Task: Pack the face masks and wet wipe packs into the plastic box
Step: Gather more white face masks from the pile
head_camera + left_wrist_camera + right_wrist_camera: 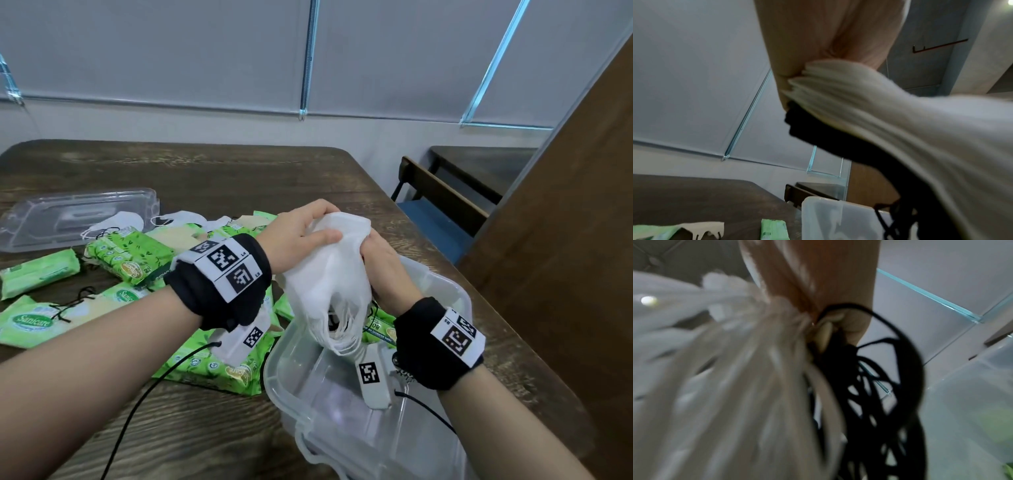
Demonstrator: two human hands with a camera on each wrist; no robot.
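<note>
Both hands hold one bundle of white face masks [329, 274] above the clear plastic box [455, 294] at the table's near right. My left hand [305, 233] grips the bundle's top from the left, thumb across it. From the right side my right hand [380, 263] clasps it. The left wrist view shows the stacked mask edges [859, 100] with black masks [838, 138] under them. Black ear loops [879, 394] hang beside white masks [725, 386] in the right wrist view. A green wipe pack [378, 330] lies inside the box. Several green wet wipe packs [130, 257] lie on the table to the left.
The box's clear lid [75, 216] lies at the far left of the dark wooden table [222, 174], with loose white masks [116, 222] against it. A chair with a blue seat [435, 212] stands past the table's right edge. A brown panel [565, 222] rises at right.
</note>
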